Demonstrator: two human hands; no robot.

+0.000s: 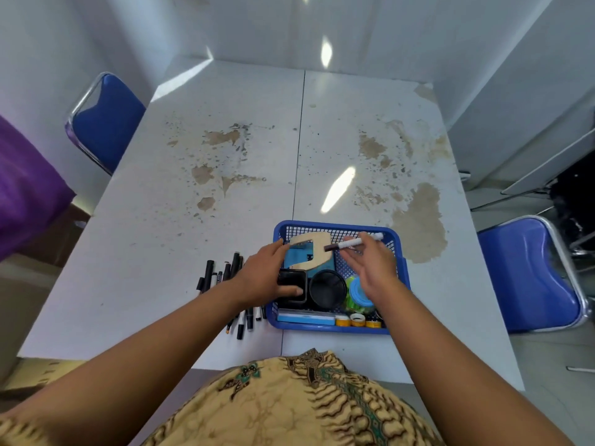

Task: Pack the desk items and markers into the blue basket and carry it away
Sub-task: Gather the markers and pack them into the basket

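1. Patterned shirt [289,407] sits nearest; beyond it the right hand [370,268] pinches a white marker [357,242] over the blue basket [399,252], which could drop outside.
2. Left hand [267,275], fingers spread on the black square cup [291,286], might tip it (already crowded).
3. Loose markers [225,284] left of those fingers may roll.

This looks like an office or a classroom. A big white table [225,188], made of two parts pushed together, has brown worn patches on top. Blue padded chairs with shiny metal frames stand at its left [106,120] and right [531,272] sides. The walls [257,24] are plain white. Black markers [225,284] lie on the table beside a blue basket [399,252] full of desk things like tape rolls [357,320].
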